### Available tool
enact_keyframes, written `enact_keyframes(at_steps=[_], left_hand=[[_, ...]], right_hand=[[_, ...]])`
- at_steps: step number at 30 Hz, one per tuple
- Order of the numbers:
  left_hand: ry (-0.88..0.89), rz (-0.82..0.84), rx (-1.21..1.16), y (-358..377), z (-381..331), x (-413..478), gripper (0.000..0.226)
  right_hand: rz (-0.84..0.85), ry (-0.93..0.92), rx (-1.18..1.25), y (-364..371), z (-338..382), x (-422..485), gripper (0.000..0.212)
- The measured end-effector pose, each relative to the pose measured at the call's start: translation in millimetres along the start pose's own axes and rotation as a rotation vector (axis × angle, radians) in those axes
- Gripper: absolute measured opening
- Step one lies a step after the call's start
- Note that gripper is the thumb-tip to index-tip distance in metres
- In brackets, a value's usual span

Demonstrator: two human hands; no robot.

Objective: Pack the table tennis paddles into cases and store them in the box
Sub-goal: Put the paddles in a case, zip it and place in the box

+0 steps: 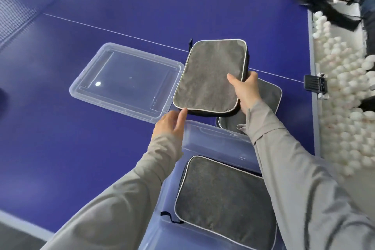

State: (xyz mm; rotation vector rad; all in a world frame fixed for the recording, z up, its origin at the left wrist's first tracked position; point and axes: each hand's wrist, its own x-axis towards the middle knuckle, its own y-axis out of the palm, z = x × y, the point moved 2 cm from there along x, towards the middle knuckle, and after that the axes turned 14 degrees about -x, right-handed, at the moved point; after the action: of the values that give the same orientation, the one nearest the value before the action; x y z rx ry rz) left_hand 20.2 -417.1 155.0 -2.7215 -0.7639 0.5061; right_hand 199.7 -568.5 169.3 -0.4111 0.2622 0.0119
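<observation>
Boxed case [223, 199]; right hand [246, 92] grips seemingly raised case [209, 75].

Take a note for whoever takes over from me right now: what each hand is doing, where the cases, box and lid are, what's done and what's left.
Right hand: grips the right edge of the held case, lifted above the table.
Left hand: open, fingertips at that case's near left corner.
Box: open, nearest the person, with a second case lying flat inside.
Third case: on the table beyond the box, partly under the right arm.
Lid: off, on the table to the left.
Done: one case stored.
Left: store the other two cases.
</observation>
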Motion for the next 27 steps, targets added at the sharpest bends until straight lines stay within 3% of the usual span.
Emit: enact_keyframes(at_steps=[2,4,9,11,13,17,21,24,27], left_hand=[[-0.108,-0.144,-0.355,-16.1,2.4,-1.0,0.038],[-0.241,-0.16,-0.581,-40.4,2.2,7.1,0.035],[-0.36,0.167,-0.725,-125.7,-4.4,50.9,0.053],[-0.314,0.297,-0.793,-164.1,-2.5,62.1,0.049],[-0.214,0.299,-0.85,-208.5,6.0,68.7,0.048],[-0.069,0.257,-0.786,-302.2,40.5,73.2,0.033],[0.071,0.249,-0.582,-390.2,74.4,80.8,0.034],[0.167,0.271,-0.283,-438.5,99.4,85.7,0.038],[0.214,0.36,-0.05,-467.5,118.3,87.5,0.045]], right_hand=[[-0.001,-0.064,0.047,-4.7,16.8,-23.1,0.043],[0.023,-0.122,0.044,-6.0,30.6,-50.3,0.042],[0.092,-0.219,0.039,35.2,55.2,-128.6,0.043],[0.129,-0.215,0.02,71.9,58.0,-158.8,0.048],[0.155,-0.225,-0.02,116.7,62.2,-187.7,0.049],[0.139,-0.247,-0.106,210.1,67.0,-238.3,0.047],[0.081,-0.196,-0.203,291.0,70.9,-283.2,0.045],[-0.114,-0.407,-0.381,328.2,104.0,-306.6,0.046],[-0.141,-0.619,-0.44,356.0,149.3,-316.0,0.034]])
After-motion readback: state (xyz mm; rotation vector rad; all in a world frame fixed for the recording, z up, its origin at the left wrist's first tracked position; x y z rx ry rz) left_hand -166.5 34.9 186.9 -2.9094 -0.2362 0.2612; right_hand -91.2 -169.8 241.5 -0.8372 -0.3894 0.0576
